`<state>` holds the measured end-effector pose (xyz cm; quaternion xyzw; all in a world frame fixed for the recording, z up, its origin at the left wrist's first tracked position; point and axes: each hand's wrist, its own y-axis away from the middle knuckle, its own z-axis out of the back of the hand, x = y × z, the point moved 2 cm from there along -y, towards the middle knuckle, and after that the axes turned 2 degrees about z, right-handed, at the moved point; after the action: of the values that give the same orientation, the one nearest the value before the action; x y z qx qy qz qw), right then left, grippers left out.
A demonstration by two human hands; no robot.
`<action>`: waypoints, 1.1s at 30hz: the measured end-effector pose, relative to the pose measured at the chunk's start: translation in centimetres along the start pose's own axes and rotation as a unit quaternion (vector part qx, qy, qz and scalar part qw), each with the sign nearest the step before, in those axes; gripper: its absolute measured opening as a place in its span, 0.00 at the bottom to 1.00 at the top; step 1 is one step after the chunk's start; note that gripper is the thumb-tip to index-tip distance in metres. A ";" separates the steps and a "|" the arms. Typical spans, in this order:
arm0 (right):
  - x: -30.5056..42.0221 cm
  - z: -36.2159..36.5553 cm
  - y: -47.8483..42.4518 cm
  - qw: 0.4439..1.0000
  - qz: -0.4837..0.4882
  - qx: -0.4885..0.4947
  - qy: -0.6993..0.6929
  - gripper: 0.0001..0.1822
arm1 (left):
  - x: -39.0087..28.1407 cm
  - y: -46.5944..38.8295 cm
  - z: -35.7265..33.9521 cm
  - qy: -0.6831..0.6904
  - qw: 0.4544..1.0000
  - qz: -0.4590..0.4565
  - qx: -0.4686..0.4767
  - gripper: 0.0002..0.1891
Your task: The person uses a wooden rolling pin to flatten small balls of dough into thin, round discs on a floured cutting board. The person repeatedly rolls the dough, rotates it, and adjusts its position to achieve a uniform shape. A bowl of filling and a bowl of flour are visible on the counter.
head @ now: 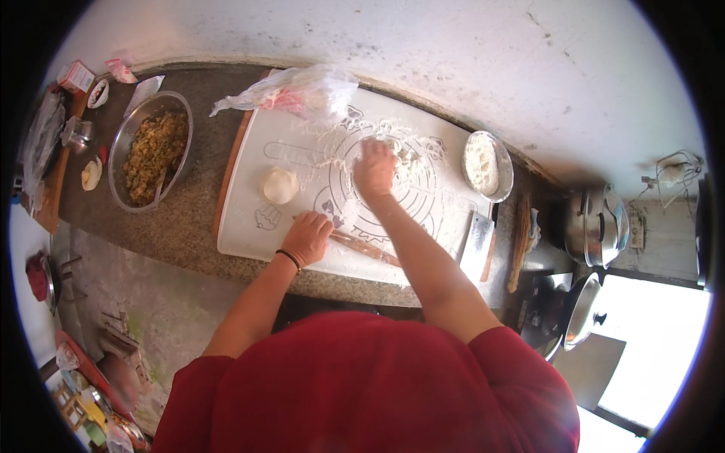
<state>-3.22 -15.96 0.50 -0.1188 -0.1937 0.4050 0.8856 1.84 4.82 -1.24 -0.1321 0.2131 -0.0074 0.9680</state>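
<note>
My left hand (310, 236) is closed around one end of a wooden rolling pin (365, 248), which lies along the near side of a floured white pastry mat (243, 223). Palm down, my right hand (375, 169) is over the mat's printed circles, beside small flour-dusted dough pieces (409, 161). Whatever is under its fingers is hidden. A smooth round ball of dough (280, 185) rests on the mat's left part. At the right edge lies a cleaver (477, 240) with a broad metal blade. A metal bowl of flour (481, 165) stands at the far right corner.
A clear plastic bag (306, 93) lies across the mat's back edge. On the left, a large metal bowl (117, 153) contains chopped filling (156, 150) and a utensil. To the right are a straw brush (518, 246), a steel pot (589, 226) and a lidded pan (582, 311). A wall runs behind.
</note>
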 end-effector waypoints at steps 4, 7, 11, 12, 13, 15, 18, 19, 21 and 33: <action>-4.9 1.1 2.4 0.995 0.064 0.034 0.064 0.11 | -0.2 -0.1 0.3 -0.016 1.000 -0.013 -0.019 0.12; -5.1 2.6 6.4 0.988 0.118 0.056 -0.076 0.12 | -0.3 -0.1 0.1 -0.016 0.999 -0.013 -0.039 0.11; -4.8 5.6 12.2 0.975 0.077 0.058 -0.200 0.14 | -0.1 0.0 0.0 -0.018 0.999 -0.008 -0.039 0.09; -5.2 6.0 13.1 0.973 0.049 0.072 -0.213 0.14 | -0.1 0.0 -0.1 -0.020 0.999 -0.006 -0.039 0.09; -5.7 6.3 13.7 0.970 0.020 0.085 -0.227 0.14 | -0.1 0.0 -0.1 -0.023 0.999 -0.004 -0.039 0.08; -6.4 6.6 13.4 0.959 -0.031 0.111 -0.260 0.13 | -0.1 0.0 -0.4 -0.019 0.999 0.000 -0.035 0.09; -6.9 6.8 12.0 0.927 -0.143 0.127 -0.323 0.12 | -0.2 0.0 -0.2 -0.017 1.000 0.005 -0.026 0.09; -7.1 6.9 11.2 0.928 -0.187 0.101 -0.306 0.13 | -0.3 -0.1 0.1 -0.023 0.999 0.001 -0.031 0.09; -8.0 5.3 10.0 0.960 -0.178 0.034 -0.214 0.14 | -0.4 -0.4 0.4 -0.027 0.999 -0.004 -0.038 0.09; -4.8 2.2 10.0 0.982 -0.110 0.149 0.033 0.37 | -0.4 -0.3 0.4 -0.014 1.000 -0.007 -0.022 0.11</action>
<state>-13.73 -13.06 -2.42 0.0231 -0.1137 0.3255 0.9384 1.66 4.69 -0.72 -0.1548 0.1992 -0.0073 0.9676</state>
